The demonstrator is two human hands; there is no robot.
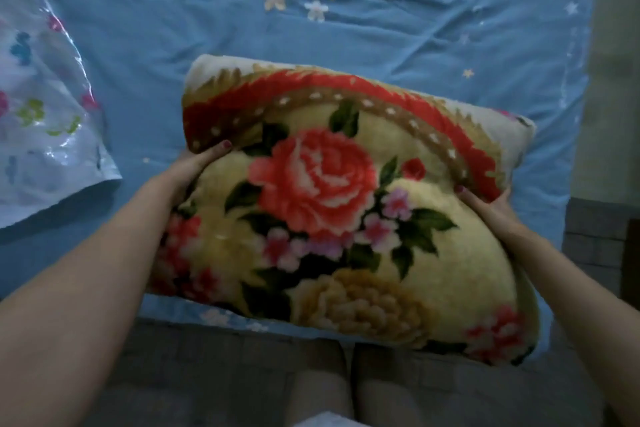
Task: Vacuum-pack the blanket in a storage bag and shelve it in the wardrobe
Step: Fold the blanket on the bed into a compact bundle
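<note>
A thick folded blanket (332,204), cream with red and pink roses and a red border, is tilted up over the near edge of the bed. My left hand (197,166) grips its left side, thumb on top and fingers hidden underneath. On the right side, my right hand (488,204) holds the blanket the same way, thumb on the top face. A clear plastic storage bag (41,107) printed with coloured flowers lies flat on the bed at the far left, apart from the blanket.
The bed wears a blue sheet (415,28) with pale flower and star prints. A tiled floor (207,367) runs along the near edge, where my knees show. A greenish wall and tiled strip (602,114) border the bed's right side.
</note>
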